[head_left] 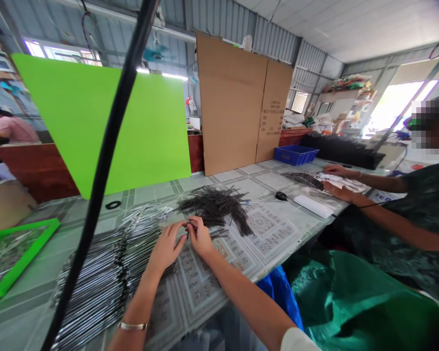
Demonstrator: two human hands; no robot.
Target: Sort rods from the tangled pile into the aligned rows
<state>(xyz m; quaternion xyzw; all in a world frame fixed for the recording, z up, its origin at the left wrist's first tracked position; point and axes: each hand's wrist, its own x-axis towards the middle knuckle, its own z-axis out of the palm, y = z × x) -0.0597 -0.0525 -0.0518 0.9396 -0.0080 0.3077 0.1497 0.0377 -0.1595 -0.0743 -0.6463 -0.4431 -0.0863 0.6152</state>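
Right hand pinches a thin dark rod at the dark rod pile, left hand fingers half-open beside it; small pinches keep strands untangled.

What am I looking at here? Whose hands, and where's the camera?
It's a single picture from a camera worn on a person's head, looking forward and down. There's no robot. The person's bare left hand and right hand meet over a few thin dark rods, which the right fingers appear to pinch. Beside them are a loose pile of thin dark rods and long rows of shiny silver-and-black rods, all on a pale green patterned table cover. At right, a co-worker's hand is on a white printed sheet. A thick black cable crosses the view.
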